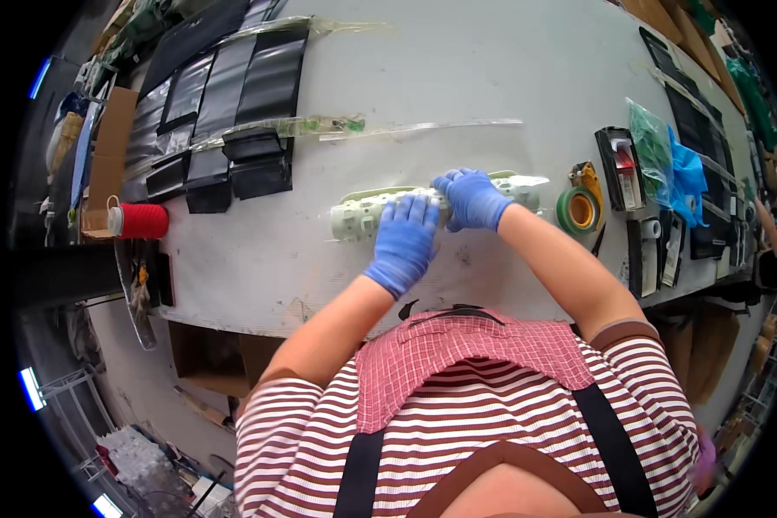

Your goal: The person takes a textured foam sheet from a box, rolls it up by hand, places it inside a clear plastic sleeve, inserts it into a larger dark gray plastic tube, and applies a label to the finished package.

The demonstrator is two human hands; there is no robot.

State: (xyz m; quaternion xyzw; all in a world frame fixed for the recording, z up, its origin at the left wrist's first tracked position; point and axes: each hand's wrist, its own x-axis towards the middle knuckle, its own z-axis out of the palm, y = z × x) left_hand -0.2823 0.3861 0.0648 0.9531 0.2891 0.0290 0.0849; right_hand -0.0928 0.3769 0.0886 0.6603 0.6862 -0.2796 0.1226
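A long pale green tubular part [354,217] with cut-outs and raised bumps along its surface lies across the table in front of me. Both my hands wear blue gloves. My left hand [406,242] rests on the part just left of its middle, fingers stretched out flat over it. Close beside it, my right hand [473,200] bends its fingers over the part's middle, with the thumb on the near side. The right end of the part sticks out past my right hand, and what looks like clear film shows at its ends. My palms hide its middle.
On the light table [457,78], black sheets and pouches [268,78] lie at far left, with clear tape strips. A red thread spool [142,221] stands at the left edge. Right are tape rolls [578,211], a black box [620,168] and a blue glove [687,177].
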